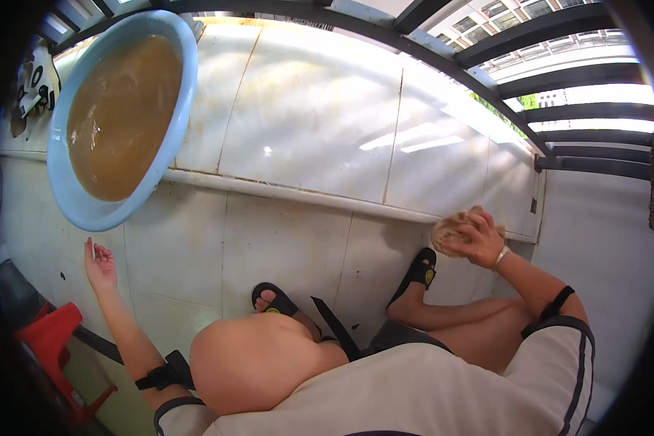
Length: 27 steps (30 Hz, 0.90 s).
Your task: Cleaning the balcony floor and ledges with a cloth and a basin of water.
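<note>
A crumpled brown cloth [451, 234] is bunched in my right hand [477, 240], close to the right end of the tiled ledge [305, 125]. Whether the cloth touches the ledge's edge I cannot tell. My left hand [101, 264] hangs over the floor with its palm turned up, fingers loosely curled and nothing in them. Just beyond it, a light-blue plastic basin [188, 92] of murky brown water [125, 120] rests on the ledge, its near rim jutting out past the edge.
Dark metal railings [567, 71] border the ledge at the back and right. A red plastic stool [54, 332] stands at lower left. Assorted small items [35, 92] lie left of the basin. My sandalled feet are on the tiled floor [283, 234], beside a white wall [588, 245].
</note>
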Motion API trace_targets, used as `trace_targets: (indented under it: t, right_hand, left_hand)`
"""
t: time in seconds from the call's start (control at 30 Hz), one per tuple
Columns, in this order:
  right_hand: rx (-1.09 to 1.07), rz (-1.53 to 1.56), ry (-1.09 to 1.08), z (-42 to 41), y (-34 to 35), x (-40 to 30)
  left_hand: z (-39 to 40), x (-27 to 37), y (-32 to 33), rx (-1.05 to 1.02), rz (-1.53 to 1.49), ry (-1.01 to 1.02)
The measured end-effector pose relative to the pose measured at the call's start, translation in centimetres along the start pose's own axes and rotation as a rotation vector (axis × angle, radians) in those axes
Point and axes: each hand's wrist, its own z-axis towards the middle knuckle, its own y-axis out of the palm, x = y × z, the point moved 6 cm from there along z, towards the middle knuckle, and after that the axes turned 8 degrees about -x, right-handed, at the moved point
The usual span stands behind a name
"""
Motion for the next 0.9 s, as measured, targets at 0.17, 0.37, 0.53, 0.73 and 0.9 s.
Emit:
trace_targets:
  t: [0.17,0.37,0.53,0.73,0.9]
  right_hand:
    - [0.187,-0.100,-0.431,14.5,0.9,-5.7]
    - [0.348,-0.247,-0.310,29.4,-0.4,-16.7]
    - [0.416,-0.186,-0.201,20.3,3.8,-12.0]
    - [0.184,-0.177,-0.251,4.9,4.2,-2.1]
    - [0.085,-0.048,-0.335,13.0,2.4,-5.1]
  left_hand:
    - [-2.4,-2.5,3.1,-0.058,0.030,-0.072]
    - [-4.7,-0.6,6.8,-0.169,0.166,-0.001]
    - [-7.2,0.4,5.0,-0.121,0.364,0.011]
    - [-7.6,-2.3,1.1,-0.107,0.344,-0.060]
    - [-9.8,-4.5,4.3,-0.100,0.342,-0.089]
